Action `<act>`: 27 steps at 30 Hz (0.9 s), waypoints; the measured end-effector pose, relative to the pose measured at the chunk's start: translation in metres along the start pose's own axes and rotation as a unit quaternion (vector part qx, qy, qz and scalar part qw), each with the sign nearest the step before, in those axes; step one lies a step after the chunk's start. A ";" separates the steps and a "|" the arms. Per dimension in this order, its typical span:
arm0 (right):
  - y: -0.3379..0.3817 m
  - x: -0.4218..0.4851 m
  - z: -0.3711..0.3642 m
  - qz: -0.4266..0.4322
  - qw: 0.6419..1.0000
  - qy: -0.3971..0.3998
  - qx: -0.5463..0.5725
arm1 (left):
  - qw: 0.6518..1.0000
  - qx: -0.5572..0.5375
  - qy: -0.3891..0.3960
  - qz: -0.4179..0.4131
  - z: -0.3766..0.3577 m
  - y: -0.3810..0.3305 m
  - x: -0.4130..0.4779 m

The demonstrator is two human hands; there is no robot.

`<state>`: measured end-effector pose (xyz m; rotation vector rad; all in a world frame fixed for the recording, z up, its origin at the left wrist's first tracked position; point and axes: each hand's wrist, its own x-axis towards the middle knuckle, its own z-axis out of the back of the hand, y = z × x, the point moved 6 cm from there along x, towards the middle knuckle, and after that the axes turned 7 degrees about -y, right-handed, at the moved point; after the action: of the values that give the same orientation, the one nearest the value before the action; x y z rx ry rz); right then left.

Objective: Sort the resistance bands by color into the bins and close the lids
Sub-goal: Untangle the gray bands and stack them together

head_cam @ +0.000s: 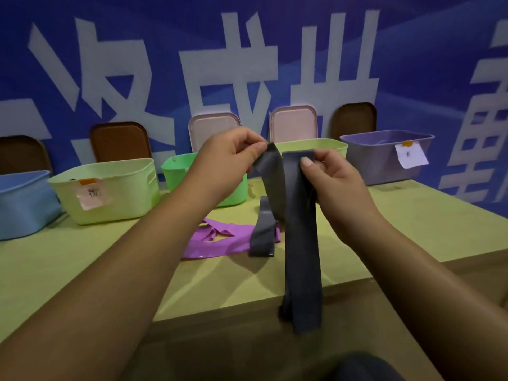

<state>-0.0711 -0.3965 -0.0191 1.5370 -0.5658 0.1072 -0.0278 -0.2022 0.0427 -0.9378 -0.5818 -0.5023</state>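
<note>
Both hands hold a long dark grey resistance band (301, 229) up above the table. My left hand (231, 152) pinches one end of it and my right hand (327, 174) pinches the other part, which hangs down past the table's front edge. The left part drops to the table and lies partly over a purple band (217, 240). Open bins stand along the back: a blue bin (22, 204), a pale green bin (110, 193), a bright green bin (176, 174) partly behind my left arm, a pale green bin (330, 145) behind my hands, and a purple bin (384, 158).
Lids lean upright against the blue wall behind the bins: brown lids (118, 141), pink lids (292, 123) and another brown lid (354, 118). Paper labels hang on the pale green bin at the left and on the purple bin. The yellow-green table (82, 270) ends close in front of me.
</note>
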 end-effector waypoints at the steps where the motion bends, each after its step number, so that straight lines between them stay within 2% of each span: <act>1: 0.012 -0.002 0.002 0.016 1.000 -0.001 0.006 | 1.000 -0.009 0.001 -0.003 0.005 -0.011 0.002; 5: 0.055 -0.010 0.004 0.083 0.996 -0.002 -0.033 | 0.999 -0.049 0.006 0.013 0.029 -0.047 0.003; 9: 0.085 -0.021 0.001 0.118 0.992 -0.002 -0.049 | 0.993 -0.090 0.033 0.066 0.049 -0.074 -0.005; 14: 0.109 -0.036 -0.008 0.148 0.988 -0.007 -0.042 | 0.968 -0.191 0.047 0.158 0.070 -0.093 -0.018; 20: 0.122 -0.049 -0.021 0.179 0.982 -0.024 -0.057 | 0.946 -0.238 0.048 0.216 0.091 -0.100 -0.033; 27: 0.123 -0.051 -0.038 0.129 0.991 -0.016 -0.014 | 0.875 -0.396 0.072 0.270 0.102 -0.101 -0.055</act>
<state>-0.1549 -0.3385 0.0748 1.4341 -0.7872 0.2726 -0.1566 -0.1572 0.1138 -1.7592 0.0740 -0.2847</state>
